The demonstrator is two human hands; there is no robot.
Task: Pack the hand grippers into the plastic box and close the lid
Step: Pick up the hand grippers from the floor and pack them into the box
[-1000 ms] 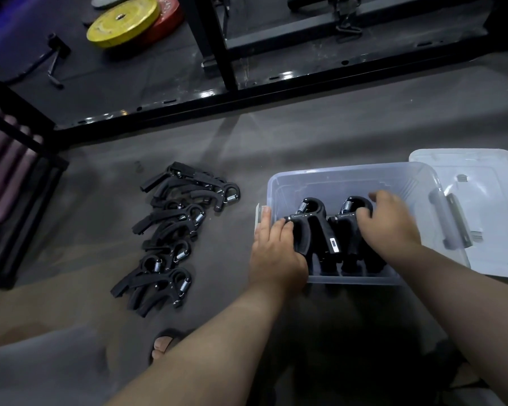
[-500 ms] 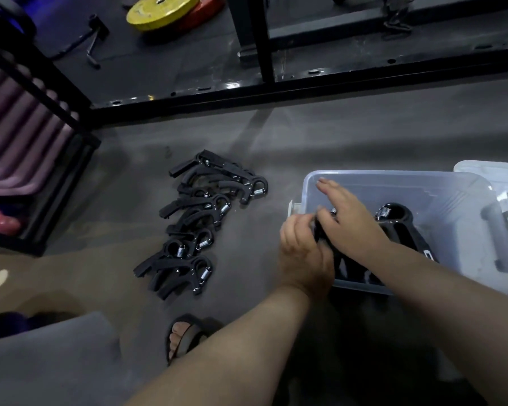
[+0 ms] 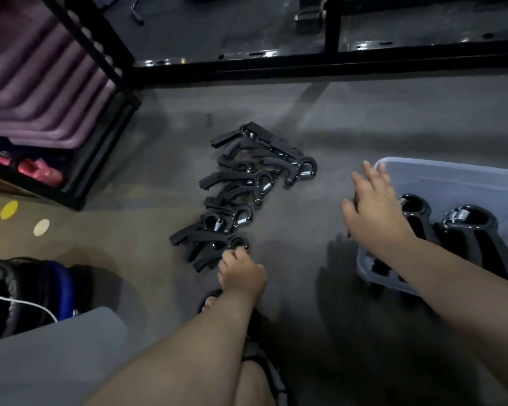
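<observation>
Lying mid-frame, a hand gripper is pinched by the left hand; the right hand is spread over the plastic box

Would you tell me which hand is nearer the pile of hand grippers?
Left. The left hand touches the near end of the pile of hand grippers; the right hand is apart, to its right, over the plastic box rim.

Black spring hand grippers lie piled on the floor; two stand in the clear plastic box.
</observation>
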